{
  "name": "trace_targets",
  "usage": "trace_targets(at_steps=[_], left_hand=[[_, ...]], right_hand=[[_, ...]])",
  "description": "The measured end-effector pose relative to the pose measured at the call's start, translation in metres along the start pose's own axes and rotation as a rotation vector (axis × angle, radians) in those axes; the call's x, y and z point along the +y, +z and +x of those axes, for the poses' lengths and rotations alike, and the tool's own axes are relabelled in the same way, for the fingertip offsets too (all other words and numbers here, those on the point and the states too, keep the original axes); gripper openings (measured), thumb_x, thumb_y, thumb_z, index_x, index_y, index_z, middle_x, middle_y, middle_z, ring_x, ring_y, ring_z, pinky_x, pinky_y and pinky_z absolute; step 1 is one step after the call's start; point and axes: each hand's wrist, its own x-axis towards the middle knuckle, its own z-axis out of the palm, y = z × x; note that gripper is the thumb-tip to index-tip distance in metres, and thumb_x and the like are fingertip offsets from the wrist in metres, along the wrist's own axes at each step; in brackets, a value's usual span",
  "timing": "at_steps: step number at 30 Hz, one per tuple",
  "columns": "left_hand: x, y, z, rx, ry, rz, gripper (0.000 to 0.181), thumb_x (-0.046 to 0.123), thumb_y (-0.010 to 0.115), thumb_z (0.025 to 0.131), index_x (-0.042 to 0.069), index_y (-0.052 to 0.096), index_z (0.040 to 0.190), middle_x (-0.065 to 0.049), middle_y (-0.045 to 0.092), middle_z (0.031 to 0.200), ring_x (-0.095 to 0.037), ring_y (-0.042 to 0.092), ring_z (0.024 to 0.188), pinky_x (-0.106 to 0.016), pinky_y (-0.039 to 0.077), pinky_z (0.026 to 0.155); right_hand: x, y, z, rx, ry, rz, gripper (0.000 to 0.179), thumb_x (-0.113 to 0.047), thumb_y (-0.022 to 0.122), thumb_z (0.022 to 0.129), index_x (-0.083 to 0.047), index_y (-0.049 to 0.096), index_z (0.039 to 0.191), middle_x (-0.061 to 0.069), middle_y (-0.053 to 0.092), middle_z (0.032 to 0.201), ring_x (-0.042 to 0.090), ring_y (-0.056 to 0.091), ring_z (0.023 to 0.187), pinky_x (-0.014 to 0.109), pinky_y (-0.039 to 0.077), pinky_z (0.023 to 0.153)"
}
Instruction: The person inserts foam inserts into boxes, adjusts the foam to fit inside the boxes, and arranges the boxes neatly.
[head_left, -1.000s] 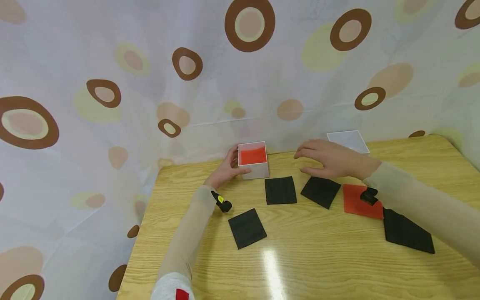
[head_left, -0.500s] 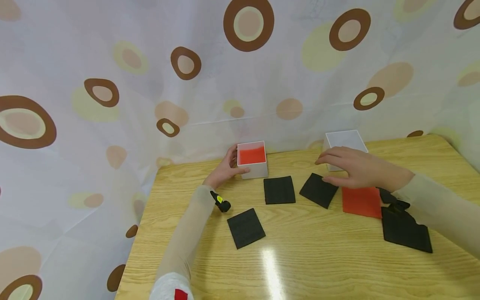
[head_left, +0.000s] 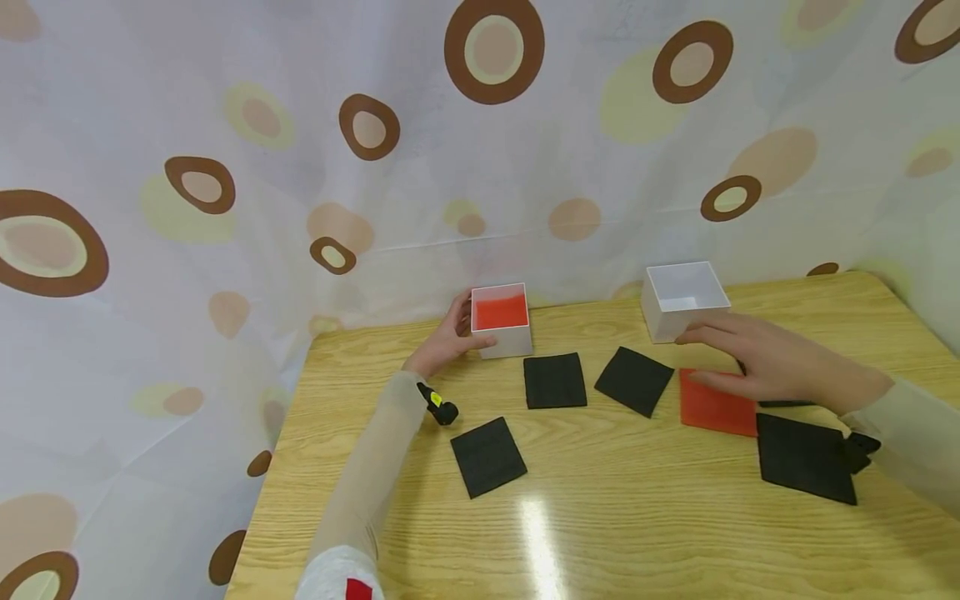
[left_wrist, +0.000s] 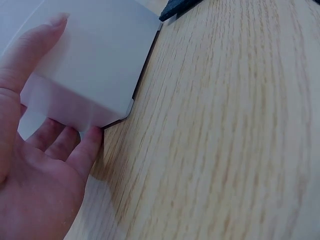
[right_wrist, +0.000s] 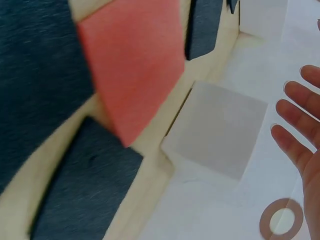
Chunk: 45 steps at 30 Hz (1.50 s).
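Observation:
My left hand (head_left: 441, 343) holds a small white open box (head_left: 507, 342) at its left corner, thumb on the front wall and fingers along the left side. Red material (head_left: 501, 313) shows inside that box. In the left wrist view, the fingertips press near the bottom edge of the box (left_wrist: 95, 60). My right hand (head_left: 776, 360) hovers with loosely extended fingers, holding nothing. It overlaps a flat red cloth-like square (head_left: 716, 408) and partly hides a black square behind it. Just beyond its fingertips stands a second white box (head_left: 666, 321), whose visible interior is white.
Several flat black squares lie about the wooden table (head_left: 622, 508): one at front left (head_left: 489, 458), one in the middle (head_left: 555, 382), one beside it (head_left: 634, 382), and another at right (head_left: 798, 458). A patterned curtain (head_left: 420, 192) hangs behind the table's back edge.
My right hand has moved right and toward me, away from between the boxes, uncovering the second white box and the black square near it. My left hand stays on its box.

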Motion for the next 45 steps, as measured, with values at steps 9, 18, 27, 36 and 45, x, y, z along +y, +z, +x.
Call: trace_targets(at_steps=[9,18,27,36,45], left_hand=[[-0.001,0.000,0.002,0.002,0.000,0.011,0.098,0.004,0.077,0.094,0.026,0.014,0.166,-0.003,0.036,0.160,-0.023,0.032,0.152,-0.040,0.029,0.124],[0.001,-0.001,0.001,0.003,-0.006,-0.004,0.096,0.006,0.077,0.095,0.026,0.015,0.165,-0.004,0.035,0.161,-0.026,0.030,0.153,-0.044,0.028,0.125],[0.001,-0.001,0.000,0.001,0.000,0.000,0.097,0.005,0.076,0.095,0.027,0.014,0.166,-0.004,0.035,0.161,-0.027,0.029,0.154,-0.045,0.027,0.125],[-0.003,-0.001,0.002,0.005,-0.005,-0.007,0.099,0.006,0.078,0.094,0.028,0.014,0.166,-0.003,0.034,0.162,-0.025,0.029,0.154,-0.044,0.026,0.126],[-0.005,-0.002,0.003,0.007,-0.003,-0.009,0.097,0.006,0.077,0.095,0.027,0.014,0.166,-0.003,0.034,0.162,-0.026,0.030,0.153,-0.044,0.027,0.125]], right_hand=[[0.002,0.002,-0.034,-0.046,0.126,-0.063,0.060,-0.023,0.095,0.071,-0.012,0.067,0.123,-0.002,0.067,0.122,0.018,0.062,0.105,0.015,0.041,0.096],[0.004,0.012,-0.064,-0.115,0.231,-0.116,0.060,-0.028,0.097,0.069,-0.012,0.070,0.120,-0.004,0.067,0.118,0.018,0.063,0.103,0.024,0.049,0.089],[0.003,0.027,-0.086,-0.150,0.306,-0.120,0.067,-0.045,0.095,0.070,-0.012,0.069,0.122,0.001,0.067,0.120,0.021,0.064,0.104,0.038,0.053,0.085],[0.002,0.035,-0.092,-0.177,0.336,-0.139,0.086,-0.055,0.093,0.068,-0.003,0.066,0.130,0.017,0.064,0.127,0.037,0.058,0.115,0.054,0.043,0.093],[0.003,0.039,-0.092,-0.195,0.330,-0.161,0.091,-0.061,0.091,0.067,-0.001,0.065,0.131,0.016,0.063,0.126,0.039,0.055,0.115,0.055,0.039,0.094]])
